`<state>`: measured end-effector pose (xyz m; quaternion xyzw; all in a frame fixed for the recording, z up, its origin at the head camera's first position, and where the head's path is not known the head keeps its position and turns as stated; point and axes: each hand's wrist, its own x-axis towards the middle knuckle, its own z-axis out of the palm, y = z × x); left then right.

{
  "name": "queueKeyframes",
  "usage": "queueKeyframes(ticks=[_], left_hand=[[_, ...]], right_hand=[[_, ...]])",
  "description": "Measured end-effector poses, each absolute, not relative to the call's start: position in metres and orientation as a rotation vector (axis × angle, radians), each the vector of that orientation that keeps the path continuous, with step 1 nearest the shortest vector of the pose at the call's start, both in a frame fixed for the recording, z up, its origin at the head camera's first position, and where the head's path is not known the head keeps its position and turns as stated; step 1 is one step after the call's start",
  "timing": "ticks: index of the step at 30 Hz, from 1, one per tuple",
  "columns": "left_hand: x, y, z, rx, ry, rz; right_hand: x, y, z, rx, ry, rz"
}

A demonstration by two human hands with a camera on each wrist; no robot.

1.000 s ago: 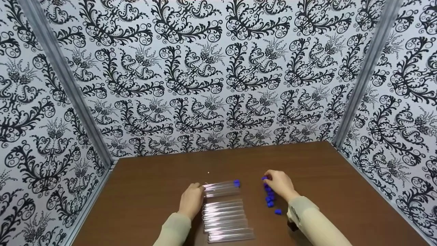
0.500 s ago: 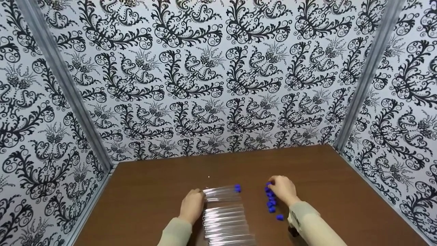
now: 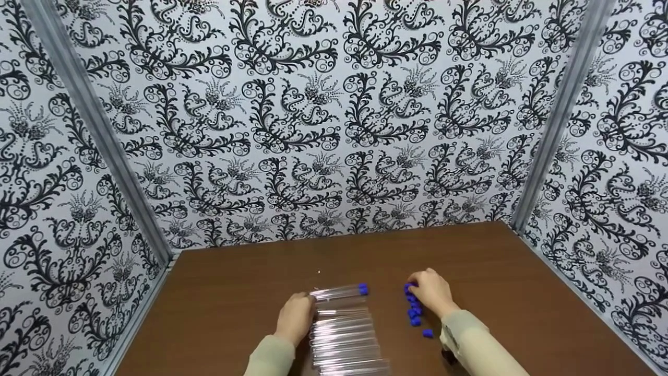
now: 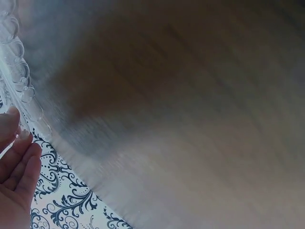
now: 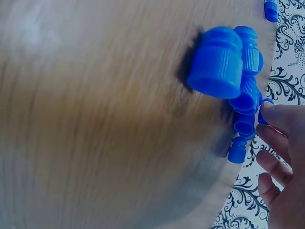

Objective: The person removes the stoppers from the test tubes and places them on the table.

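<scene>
In the head view, clear test tubes (image 3: 347, 337) lie side by side on the brown table. The farthest one carries a blue cap (image 3: 363, 289) on its right end. My left hand (image 3: 295, 317) is at the left ends of the far tubes. Its thumb and fingertip pinch a tube end (image 4: 23, 132) in the left wrist view. My right hand (image 3: 432, 291) is at the far end of a line of loose blue caps (image 3: 414, 313). Between thumb and forefinger it pinches one blue cap (image 5: 263, 112), partly hidden by the thumb.
A single blue cap (image 3: 428, 333) lies apart, nearer than the line of caps. Bare table (image 3: 386, 313) separates tubes and caps. Patterned walls (image 3: 323, 130) with grey metal posts (image 3: 553, 115) enclose the table on the back and sides.
The head view has tilted slightly, so the table sits lower. My left hand has shifted a little nearer along the tube ends. My right hand stays at the far caps.
</scene>
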<state>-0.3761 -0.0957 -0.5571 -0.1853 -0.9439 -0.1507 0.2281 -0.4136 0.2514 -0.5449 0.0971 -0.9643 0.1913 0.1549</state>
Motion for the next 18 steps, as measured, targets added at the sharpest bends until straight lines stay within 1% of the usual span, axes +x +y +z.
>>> queueKeyframes(ticks=[8,18], left_hand=[[-0.3734,-0.0940,-0.5580,-0.495,-2.607,-0.408],[-0.3717,-0.0952,-0.5601,-0.471,-2.599,-0.417]], right_hand=[[-0.4160,0.2546,-0.5502,0.272,-2.726,0.477],[-0.4132,0.2545,-0.5506,0.250,-2.748,0.505]])
